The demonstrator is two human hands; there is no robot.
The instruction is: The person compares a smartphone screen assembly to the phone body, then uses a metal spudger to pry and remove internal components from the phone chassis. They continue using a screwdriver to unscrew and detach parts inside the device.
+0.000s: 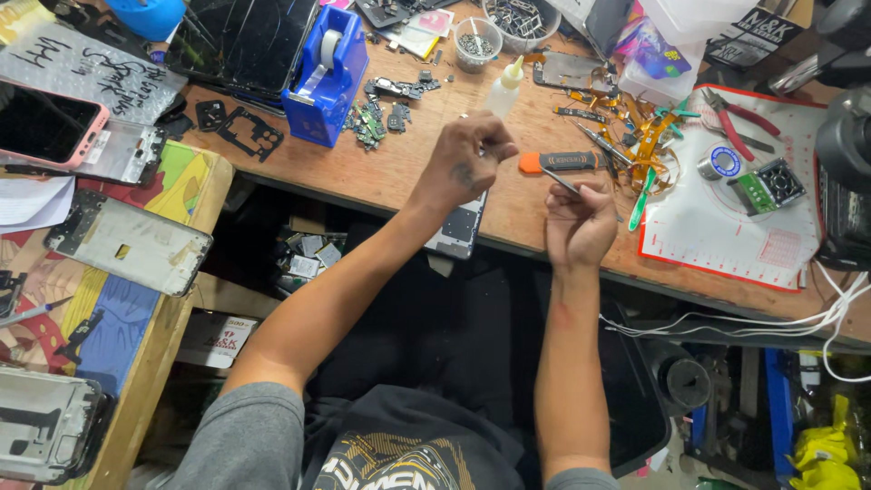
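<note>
Left hand was raised over the tabletop edge, fingers curled and pinched on something too small to make out; a phone frame lay on the tabletop just under it, overhanging the edge. Right hand was closed in a loose fist, pinching metal tweezers that pointed up and left toward the left hand. Just beyond both hands lay an orange-handled screwdriver. Behind the left hand stood a small squeeze bottle with a yellowish nozzle, upright. Farther back, a clear round cup held small dark parts, likely screws; a second clear container beside it held dark metal pieces. Blue tape dispenser to the left carried a roll of clear tape. To the right, a white work mat bore red-handled pliers.
</note>
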